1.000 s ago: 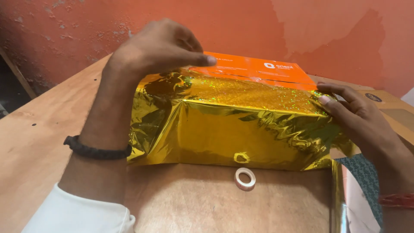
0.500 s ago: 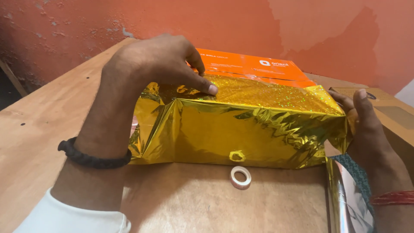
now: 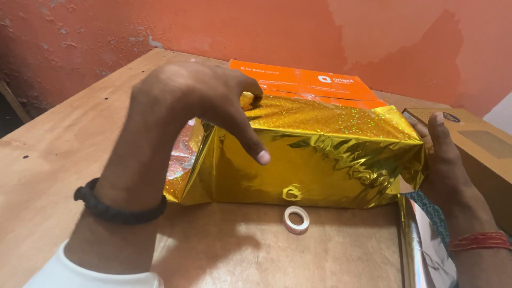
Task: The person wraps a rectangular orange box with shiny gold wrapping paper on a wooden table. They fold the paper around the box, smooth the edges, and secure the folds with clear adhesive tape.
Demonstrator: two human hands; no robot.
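Gold foil wrapping paper (image 3: 330, 160) covers most of an orange box (image 3: 309, 82) standing on the wooden worktop (image 3: 64, 149). The left hand (image 3: 197, 101) rests loosely on the box's top near end, fingers spread, pinning the foil. The right hand (image 3: 442, 154) presses flat against the foil at the far end. A small tape roll (image 3: 296, 219) lies just before the box.

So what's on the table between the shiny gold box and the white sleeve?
A small white tape roll lies flat on the wooden table, just in front of the gold-wrapped box. The head view shows it; the rest is bare wood.
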